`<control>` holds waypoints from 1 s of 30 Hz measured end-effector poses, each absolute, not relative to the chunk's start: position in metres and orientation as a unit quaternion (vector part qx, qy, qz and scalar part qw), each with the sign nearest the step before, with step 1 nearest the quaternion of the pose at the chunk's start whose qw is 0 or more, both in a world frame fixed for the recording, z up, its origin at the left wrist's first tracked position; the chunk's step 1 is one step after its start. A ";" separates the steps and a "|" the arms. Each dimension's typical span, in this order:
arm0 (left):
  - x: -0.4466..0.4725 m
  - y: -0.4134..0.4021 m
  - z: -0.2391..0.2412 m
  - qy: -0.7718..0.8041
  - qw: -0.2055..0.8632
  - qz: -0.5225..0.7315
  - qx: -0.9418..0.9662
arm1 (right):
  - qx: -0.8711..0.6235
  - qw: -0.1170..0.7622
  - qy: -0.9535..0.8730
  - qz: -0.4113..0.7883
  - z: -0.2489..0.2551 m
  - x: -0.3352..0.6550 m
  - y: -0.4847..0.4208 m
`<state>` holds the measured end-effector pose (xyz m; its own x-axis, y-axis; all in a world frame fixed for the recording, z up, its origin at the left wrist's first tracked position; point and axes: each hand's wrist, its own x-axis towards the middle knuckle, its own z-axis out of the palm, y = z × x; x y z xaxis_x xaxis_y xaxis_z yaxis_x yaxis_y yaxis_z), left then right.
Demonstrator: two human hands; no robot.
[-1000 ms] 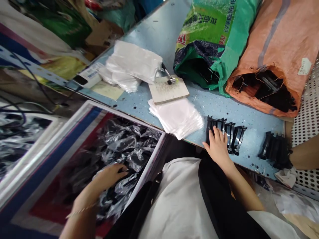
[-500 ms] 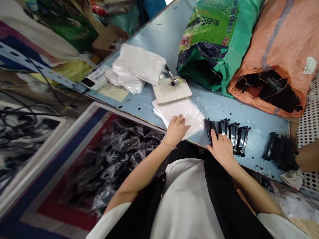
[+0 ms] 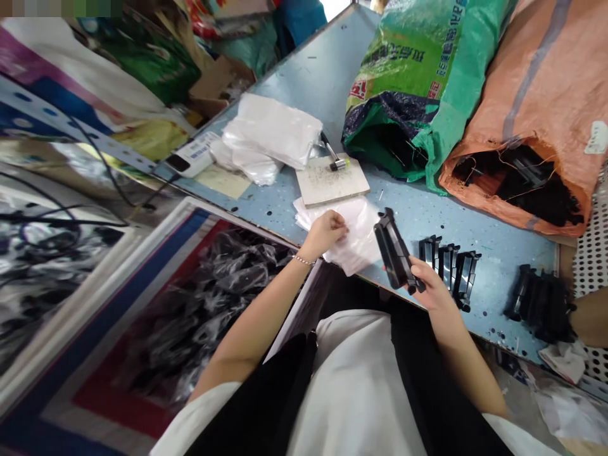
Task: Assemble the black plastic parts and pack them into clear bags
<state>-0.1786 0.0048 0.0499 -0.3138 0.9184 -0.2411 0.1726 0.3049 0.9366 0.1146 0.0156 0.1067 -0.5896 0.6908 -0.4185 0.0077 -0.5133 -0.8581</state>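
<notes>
My right hand (image 3: 433, 286) grips a long black plastic part (image 3: 392, 251) and holds it lifted and tilted above the blue table (image 3: 427, 209). A row of the same black parts (image 3: 450, 263) stands on the table just right of it. My left hand (image 3: 325, 232) pinches the top sheet of a stack of clear plastic bags (image 3: 354, 234) at the table's near edge. Another cluster of black parts (image 3: 539, 304) sits further right.
A large box (image 3: 209, 297) full of bagged black parts stands at my lower left. A green sack (image 3: 413, 88) and an orange sack (image 3: 532, 120) of parts lie at the back. A small hammer (image 3: 334, 155) rests on a board (image 3: 331, 180) beside white bags (image 3: 270, 136). Another person's arm (image 3: 589, 316) enters at right.
My left hand came out of the box to the stack of clear bags and now pinches one. My right hand took one black part from the row and lifted it.
</notes>
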 end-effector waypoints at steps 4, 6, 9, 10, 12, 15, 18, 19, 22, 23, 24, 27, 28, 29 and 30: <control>-0.175 -0.016 0.061 0.694 0.323 0.341 0.546 | -0.389 0.225 -0.417 0.790 0.098 0.105 0.013; -0.168 -0.022 0.065 0.707 0.223 0.277 0.612 | -0.399 0.229 -0.405 0.790 0.091 0.107 0.015; -0.153 -0.014 0.064 0.701 0.112 0.257 0.656 | -0.421 0.239 -0.381 0.787 0.081 0.110 0.014; -0.149 -0.007 0.062 0.701 0.113 0.261 0.654 | -0.426 0.236 -0.378 0.788 0.079 0.111 0.013; -0.148 0.008 0.057 0.716 0.171 0.288 0.612 | -0.430 0.223 -0.382 0.787 0.077 0.112 0.011; -0.160 0.025 0.051 0.714 0.343 0.381 0.477 | -0.427 0.210 -0.393 0.787 0.079 0.116 0.007; -0.172 0.026 0.049 0.668 0.468 0.418 0.400 | -0.425 0.227 -0.362 0.798 0.083 0.120 0.007; -0.174 0.024 0.049 0.667 0.472 0.410 0.405 | -0.423 0.233 -0.345 0.805 0.084 0.121 0.007; -0.174 0.020 0.052 0.713 0.389 0.385 0.438 | -0.403 0.232 -0.300 0.833 0.088 0.118 0.007; -0.173 0.020 0.053 0.723 0.361 0.378 0.451 | -0.397 0.224 -0.291 0.841 0.089 0.116 0.007; -0.173 0.020 0.055 0.723 0.348 0.372 0.466 | -0.393 0.216 -0.285 0.847 0.089 0.114 0.007; -0.176 0.022 0.059 0.687 0.401 0.370 0.480 | -0.396 0.208 -0.288 0.846 0.092 0.111 0.006; -0.177 0.022 0.060 0.675 0.430 0.375 0.468 | -0.400 0.209 -0.292 0.843 0.092 0.111 0.006; -0.179 0.022 0.060 0.670 0.452 0.381 0.450 | -0.401 0.209 -0.295 0.841 0.093 0.111 0.006; -0.179 0.022 0.059 0.670 0.463 0.386 0.434 | -0.401 0.208 -0.295 0.842 0.094 0.110 0.006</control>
<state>-0.1793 0.0223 0.0593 -0.1953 0.9387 -0.2842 0.2238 0.3247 0.9190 0.1105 0.0062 0.0936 -0.5914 0.5867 -0.5532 -0.1130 -0.7396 -0.6635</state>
